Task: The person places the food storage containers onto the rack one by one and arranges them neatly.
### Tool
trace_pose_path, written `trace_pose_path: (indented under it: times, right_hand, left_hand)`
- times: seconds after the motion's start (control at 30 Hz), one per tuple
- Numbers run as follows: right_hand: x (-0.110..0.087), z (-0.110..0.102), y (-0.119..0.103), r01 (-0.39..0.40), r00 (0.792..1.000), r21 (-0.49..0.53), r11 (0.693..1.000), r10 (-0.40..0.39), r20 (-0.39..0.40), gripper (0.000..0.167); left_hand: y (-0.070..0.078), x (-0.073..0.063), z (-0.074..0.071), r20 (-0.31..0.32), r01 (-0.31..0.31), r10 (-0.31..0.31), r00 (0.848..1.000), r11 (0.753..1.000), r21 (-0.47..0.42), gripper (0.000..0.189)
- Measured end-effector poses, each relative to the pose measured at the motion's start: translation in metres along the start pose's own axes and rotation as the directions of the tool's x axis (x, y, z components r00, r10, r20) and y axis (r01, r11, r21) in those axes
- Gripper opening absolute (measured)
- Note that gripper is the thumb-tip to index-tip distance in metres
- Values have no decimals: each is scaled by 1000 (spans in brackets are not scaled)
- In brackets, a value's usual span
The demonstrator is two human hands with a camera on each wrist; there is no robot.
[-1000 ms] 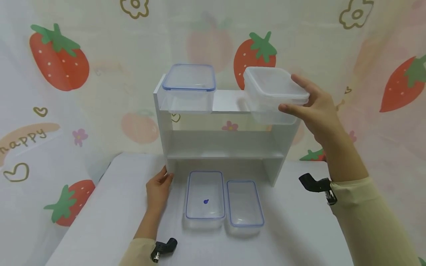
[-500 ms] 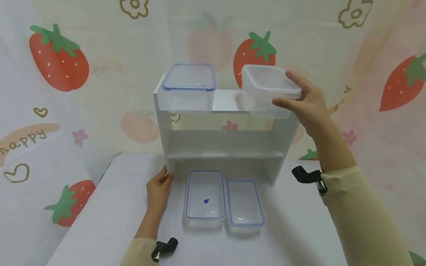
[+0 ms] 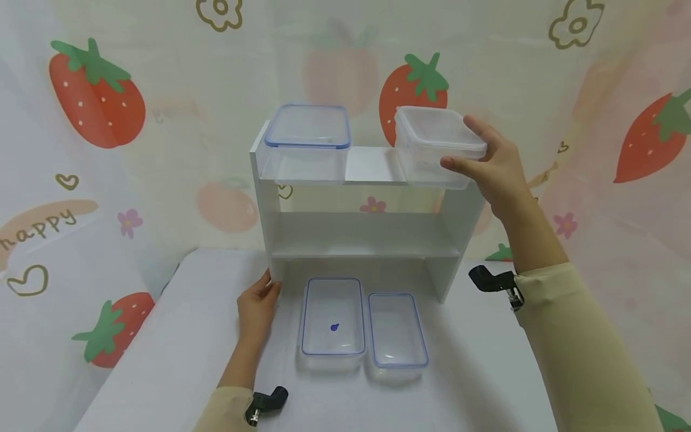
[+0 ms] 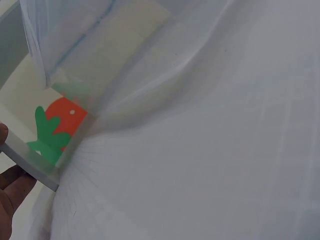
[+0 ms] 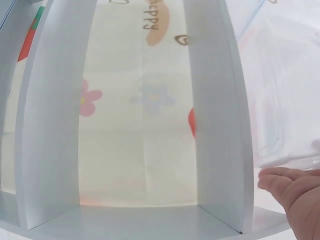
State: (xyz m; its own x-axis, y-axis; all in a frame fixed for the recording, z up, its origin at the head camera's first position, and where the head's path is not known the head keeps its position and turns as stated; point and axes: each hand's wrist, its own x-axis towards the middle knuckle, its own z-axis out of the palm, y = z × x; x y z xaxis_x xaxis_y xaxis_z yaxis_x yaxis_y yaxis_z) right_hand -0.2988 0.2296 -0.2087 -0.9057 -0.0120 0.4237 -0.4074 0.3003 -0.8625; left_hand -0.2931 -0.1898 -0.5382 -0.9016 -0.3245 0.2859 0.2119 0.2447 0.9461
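Pinching left grip [image 3: 258, 307]: grasps the lower left side panel [image 3: 268, 210] of the white shelf [image 3: 367, 234].
Blue-rimmed container [image 3: 308, 156]: stands at the left of the top tier [image 3: 372, 165].
Bench [image 3: 475, 336]: bears a larger container [image 3: 333, 312] beside a smaller container [image 3: 398, 330].
White-lidded container [image 3: 426, 159]: at the top tier's right end; contact beneath unclear. Judged light, fairly stiff, slippery; best held by the walls, not the lid [image 3: 439, 126] alone.
Right grip [image 3: 499, 171]: grasps its right end, thumb at the front.
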Motion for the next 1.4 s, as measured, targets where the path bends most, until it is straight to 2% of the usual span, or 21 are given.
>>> trace_pose_path:
  times: [0.2,0.37,0.6,1.07,1.4]
  right_hand:
    - [7,2,1,-15,1000,-15,1000,15,0,93]
    - [9,3,4,-24,1000,-40,999,24,-2,95]
    - [12,3,9,-31,1000,9,999,31,3,96]
    - [17,2,10,-36,999,14,999,36,6,93]
    - [18,1,11,-52,998,-67,996,55,43,97]
  left_hand:
    - [0,1,-1,-16,-9,9,1000,1000,-9,45]
    - [1,1,-1,1,0,0,1000,1000,-2,45]
    - [4,-1,-1,-12,-15,15,1000,1000,-21,44]
    - [3,-1,0,-5,-15,15,1000,1000,-13,45]
    - [2,-1,1,-6,-7,7,1000,1000,-13,44]
